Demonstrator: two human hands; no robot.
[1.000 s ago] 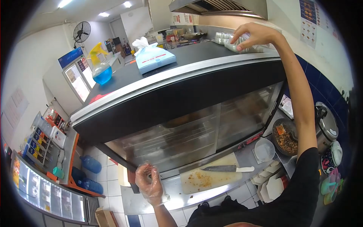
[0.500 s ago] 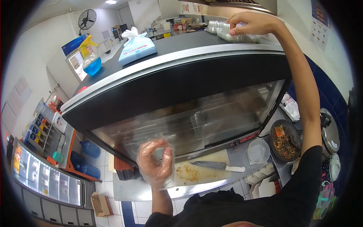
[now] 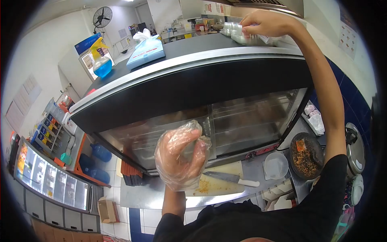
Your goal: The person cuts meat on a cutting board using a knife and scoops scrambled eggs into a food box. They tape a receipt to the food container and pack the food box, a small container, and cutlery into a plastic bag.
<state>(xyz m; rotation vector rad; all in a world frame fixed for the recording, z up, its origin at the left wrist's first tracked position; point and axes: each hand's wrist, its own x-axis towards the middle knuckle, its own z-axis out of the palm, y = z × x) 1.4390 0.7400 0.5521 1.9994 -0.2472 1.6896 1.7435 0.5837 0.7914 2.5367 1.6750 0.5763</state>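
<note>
Right hand (image 3: 266, 25), bare: fingers curled down onto the clear plastic containers (image 3: 238, 35), thumb side toward them; can't tell if any is actually pinched. Containers sit on the dark top of the black display cabinet (image 3: 189, 86), near its right end. Left hand (image 3: 181, 155), in a thin clear plastic glove: fingers curved toward thumb in a C, gap between, nothing visible in it; it's up in front of the cabinet's glass. Same top, further left: light-blue box with white plastic sticking out (image 3: 146, 53), then yellow-headed spray bottle with blue liquid (image 3: 102, 66). Below the glass: white-handled knife (image 3: 231, 178) flat on the stained cream cutting board (image 3: 217, 186). Right of board: clear round plastic tub (image 3: 276, 165), then dark round pan of brown crumbly food (image 3: 306, 161).
</note>
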